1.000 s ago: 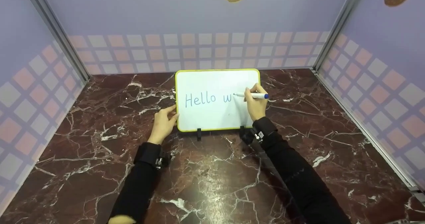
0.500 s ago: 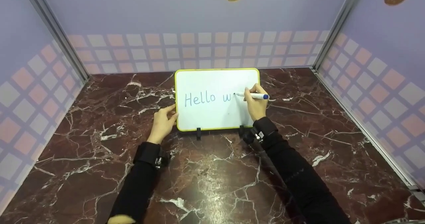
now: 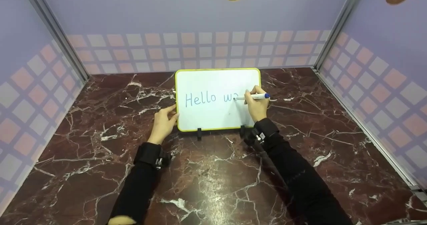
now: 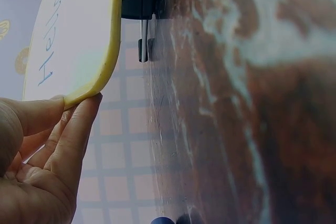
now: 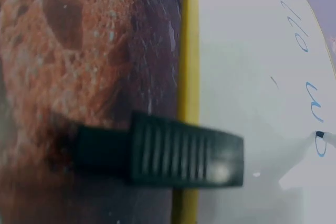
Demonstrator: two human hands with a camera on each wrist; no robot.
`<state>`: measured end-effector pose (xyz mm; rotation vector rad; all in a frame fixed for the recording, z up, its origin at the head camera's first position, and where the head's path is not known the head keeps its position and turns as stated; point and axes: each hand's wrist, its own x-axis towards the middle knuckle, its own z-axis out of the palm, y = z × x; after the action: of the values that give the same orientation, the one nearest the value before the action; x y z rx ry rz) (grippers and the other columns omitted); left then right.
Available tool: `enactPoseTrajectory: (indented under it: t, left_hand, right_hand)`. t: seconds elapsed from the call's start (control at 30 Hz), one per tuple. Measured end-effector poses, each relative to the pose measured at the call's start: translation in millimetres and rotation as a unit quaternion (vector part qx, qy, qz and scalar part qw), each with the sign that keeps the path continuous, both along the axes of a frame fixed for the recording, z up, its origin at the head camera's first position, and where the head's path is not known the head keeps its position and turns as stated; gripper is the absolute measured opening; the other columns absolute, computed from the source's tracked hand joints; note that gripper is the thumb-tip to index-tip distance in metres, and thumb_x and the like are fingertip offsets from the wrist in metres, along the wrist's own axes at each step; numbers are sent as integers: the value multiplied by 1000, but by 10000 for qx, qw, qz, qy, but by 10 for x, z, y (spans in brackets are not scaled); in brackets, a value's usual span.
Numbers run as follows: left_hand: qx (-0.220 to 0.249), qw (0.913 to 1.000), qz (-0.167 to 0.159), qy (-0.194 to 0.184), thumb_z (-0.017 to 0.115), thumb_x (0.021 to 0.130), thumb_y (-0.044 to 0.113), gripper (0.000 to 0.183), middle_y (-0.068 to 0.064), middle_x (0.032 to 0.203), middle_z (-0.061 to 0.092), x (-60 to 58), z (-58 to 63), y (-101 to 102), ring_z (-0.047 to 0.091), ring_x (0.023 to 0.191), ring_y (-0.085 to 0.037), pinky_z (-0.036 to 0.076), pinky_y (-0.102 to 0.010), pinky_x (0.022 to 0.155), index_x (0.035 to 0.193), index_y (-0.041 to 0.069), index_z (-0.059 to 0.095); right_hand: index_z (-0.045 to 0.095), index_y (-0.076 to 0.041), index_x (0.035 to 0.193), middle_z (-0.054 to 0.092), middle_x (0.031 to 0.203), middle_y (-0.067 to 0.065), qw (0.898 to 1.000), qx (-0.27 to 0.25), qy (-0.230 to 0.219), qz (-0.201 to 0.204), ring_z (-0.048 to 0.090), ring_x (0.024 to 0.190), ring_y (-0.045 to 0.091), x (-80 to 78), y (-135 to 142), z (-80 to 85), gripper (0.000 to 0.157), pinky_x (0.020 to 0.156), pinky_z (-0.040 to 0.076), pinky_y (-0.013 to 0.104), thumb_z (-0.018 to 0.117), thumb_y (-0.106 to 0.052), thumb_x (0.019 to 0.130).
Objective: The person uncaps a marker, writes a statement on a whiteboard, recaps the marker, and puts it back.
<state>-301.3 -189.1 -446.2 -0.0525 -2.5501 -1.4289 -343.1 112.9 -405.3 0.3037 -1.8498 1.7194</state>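
Note:
A whiteboard with a yellow frame leans upright on a black stand, bearing the blue handwriting "Hello w" and a further round letter. My left hand holds its left edge; in the left wrist view, thumb and fingers pinch the frame near a lower corner. My right hand grips a white marker with a blue end, its dark tip at the round letter. In the right wrist view the marker tip meets that letter's outline, while the right hand is out of frame.
The board stands on a dark red marbled table. Lilac walls with a pink and white check pattern enclose the back and sides. A stand hook crosses the lower frame edge. A small blue round thing shows low in the left wrist view.
The marker tip has moved down slightly, and a curved stroke now follows the "w". My left hand keeps its place at the board's edge.

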Motion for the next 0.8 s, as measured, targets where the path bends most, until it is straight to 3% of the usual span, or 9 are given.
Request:
enactPoseTrajectory:
  t: [0.13,0.3,0.37,0.57,0.8]
  left_hand:
    - [21,10000,25,25,60,97,2,43,-28,110,69,-5,3,10,72,97,-37,64,-35,78,138,-4,54]
    - [6,10000,31,9,60,97,2,42,-28,110,69,0,7,13,72,97,-37,64,-34,77,138,-4,54]
    - [-5,10000,35,21,60,97,1,42,-28,110,69,-3,8,11,72,97,-37,64,-34,77,138,-4,54]
    - [-41,10000,60,8,59,97,0,43,-29,112,68,-6,-3,3,71,98,-38,64,-35,78,139,-4,53]
    - [-40,10000,26,-38,58,97,0,44,-29,114,68,1,0,2,71,100,-38,63,-36,80,140,-4,51]
  right_hand:
    - [43,-3,62,55,59,34,9998,-193,69,-16,57,49,29,-38,-6,-7,35,44,35,15,59,7,91]
    - [41,-16,63,53,52,2,9982,-434,397,-130,53,46,9,-222,89,-168,39,44,37,17,56,6,92]
    - [40,-17,63,51,52,-4,9974,-462,516,-180,51,45,6,-282,136,-227,40,44,38,17,55,6,92]
    - [40,-8,62,50,53,20,9978,-502,382,-201,51,44,12,-290,169,-228,36,44,38,16,54,9,91]
    - [40,-3,63,51,56,24,9981,-530,316,68,54,47,20,-116,140,-73,34,46,41,17,55,9,90]
